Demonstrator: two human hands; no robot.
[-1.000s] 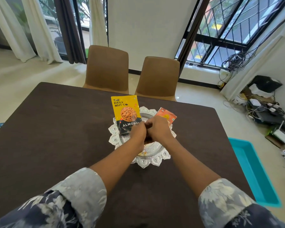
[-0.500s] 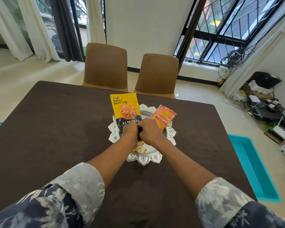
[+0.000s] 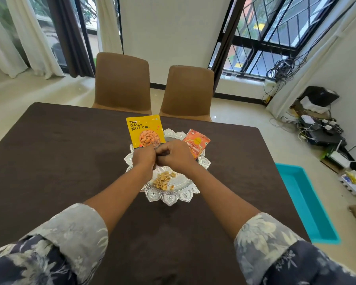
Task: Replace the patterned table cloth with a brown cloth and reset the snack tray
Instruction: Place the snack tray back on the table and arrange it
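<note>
A dark brown cloth [image 3: 60, 151] covers the table. An ornate silver tray [image 3: 170, 197] rests on it at the middle. A yellow almond packet [image 3: 144, 130] leans at the tray's far left, and an orange snack packet [image 3: 195, 144] lies at its far right. Loose pale snack pieces [image 3: 162, 179] are piled on the tray's near part. My left hand [image 3: 143, 158] and my right hand [image 3: 174, 156] are closed knuckle to knuckle above the tray. They pinch a small dark item between them, which is mostly hidden.
Two brown chairs [image 3: 122, 81] [image 3: 188, 91] stand at the table's far side. A teal tub [image 3: 304, 202] lies on the floor to the right of the table. Cables and devices [image 3: 321, 128] clutter the right wall. Curtains hang at the left windows.
My joined hands have moved toward the tray's far side, over the packets' lower ends. The pile of snack pieces on the tray's near part, earlier covered by my hands, now shows.
</note>
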